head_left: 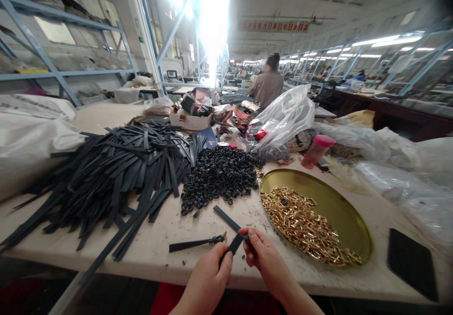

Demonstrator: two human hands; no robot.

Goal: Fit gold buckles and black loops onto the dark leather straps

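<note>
Pinched between the fingers of my left hand [211, 268] is a black strap [234, 246], held above the front of the table. My right hand [261, 253] grips the same strap farther along, its fingertips closed; a small dark piece there may be a loop, but I cannot tell. Beyond my hands the strap's far end points up and left. Another black strap with a gold buckle [222, 236] lies just left of them. A heap of small black loops [221, 175] sits farther back, and a gold tray [348, 211] of gold buckles [300, 223] stands to the right.
A large pile of black straps [130, 168] covers the left side, some hanging over the front edge. A black phone-like slab [412, 260] lies at right. Behind are a pink-lidded jar [317, 150], a clear plastic bag [283, 121] and a white box [190, 121]. A person [269, 81] stands farther off.
</note>
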